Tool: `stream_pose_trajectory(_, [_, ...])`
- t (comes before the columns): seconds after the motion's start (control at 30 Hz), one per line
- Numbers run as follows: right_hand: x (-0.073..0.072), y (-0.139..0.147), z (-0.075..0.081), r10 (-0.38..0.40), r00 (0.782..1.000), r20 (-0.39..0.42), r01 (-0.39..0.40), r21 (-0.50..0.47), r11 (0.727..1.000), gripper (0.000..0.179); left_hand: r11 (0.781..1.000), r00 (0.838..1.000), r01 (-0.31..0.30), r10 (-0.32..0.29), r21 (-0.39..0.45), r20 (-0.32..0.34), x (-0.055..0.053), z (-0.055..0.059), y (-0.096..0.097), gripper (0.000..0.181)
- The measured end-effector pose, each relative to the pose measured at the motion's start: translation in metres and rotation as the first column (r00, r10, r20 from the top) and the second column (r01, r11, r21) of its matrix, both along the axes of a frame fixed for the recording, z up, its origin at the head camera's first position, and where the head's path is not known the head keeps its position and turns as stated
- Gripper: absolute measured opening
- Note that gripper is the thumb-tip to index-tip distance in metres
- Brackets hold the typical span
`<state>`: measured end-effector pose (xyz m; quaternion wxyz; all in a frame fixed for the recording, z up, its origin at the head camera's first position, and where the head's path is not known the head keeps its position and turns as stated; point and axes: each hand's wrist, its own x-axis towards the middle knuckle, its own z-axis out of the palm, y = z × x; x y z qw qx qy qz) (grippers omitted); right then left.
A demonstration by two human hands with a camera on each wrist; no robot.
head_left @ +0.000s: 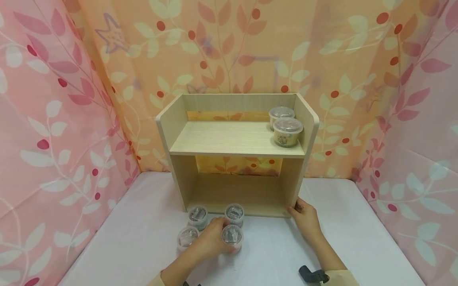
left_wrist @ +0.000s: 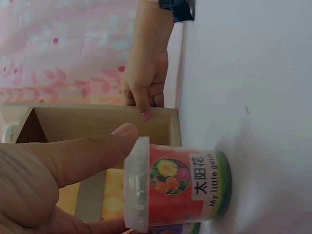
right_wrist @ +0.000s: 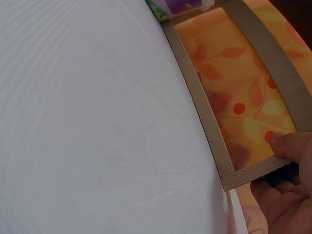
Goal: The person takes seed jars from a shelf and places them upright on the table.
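My left hand (head_left: 213, 239) holds a small lidded plastic cup (head_left: 232, 235) by its lid, thumb on one side and fingers on the other. In the left wrist view that cup (left_wrist: 180, 183) has a red label with flowers and "My little garden". Beside the hand stand three more lidded cups: a cup (head_left: 234, 213) behind, plus a cup (head_left: 198, 215) and another cup (head_left: 187, 237) to the left. My right hand (head_left: 307, 220) pinches the front edge of the wooden shelf's (head_left: 236, 154) right side panel near its bottom, thumb inside and fingers outside.
On the upper board, at the right end, sit two lidded tubs (head_left: 288, 133), one behind the other. The shelf stands on a white-covered table (head_left: 143, 226). Patterned cloth (head_left: 229, 47) hangs at the back and both sides.
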<state>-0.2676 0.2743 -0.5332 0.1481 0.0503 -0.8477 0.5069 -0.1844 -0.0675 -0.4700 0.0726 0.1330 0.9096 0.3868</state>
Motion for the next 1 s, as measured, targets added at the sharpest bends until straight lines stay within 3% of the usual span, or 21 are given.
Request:
stream_pose_trajectory(0.17, [0.001,0.001,0.000,0.002,1.000,-0.001,-0.002,0.014,1.000,0.053,0.999,1.000,-0.023,0.023,0.035,0.009,0.005,0.010,-0.001,0.088])
stream_pose_trajectory(0.33, [0.001,0.001,-0.001,0.008,1.000,-0.004,-0.008,0.000,1.000,0.053,0.993,0.999,0.029,-0.026,0.111,-0.028,0.009,0.024,-0.005,0.087])
stream_pose_trajectory(0.57, [0.000,0.001,-0.003,0.007,1.000,-0.016,-0.007,-0.007,1.000,0.055,0.945,0.993,0.115,-0.098,0.305,-0.071,0.009,0.050,-0.012,0.079])
stream_pose_trajectory(0.67, [0.001,0.001,-0.002,0.005,1.000,-0.013,-0.005,-0.003,1.000,0.055,0.938,0.990,0.125,-0.097,0.325,-0.099,0.008,0.068,-0.013,0.074])
stream_pose_trajectory(0.83, [0.000,0.002,-0.002,0.000,1.000,-0.005,0.000,0.005,1.000,0.055,0.921,0.978,0.179,-0.128,0.347,-0.164,0.004,0.110,-0.011,0.073])
stream_pose_trajectory(1.0, [0.000,0.001,-0.002,0.002,1.000,0.005,-0.002,-0.003,1.000,0.055,0.889,0.970,0.214,-0.144,0.405,-0.196,-0.009,0.155,-0.004,0.067])
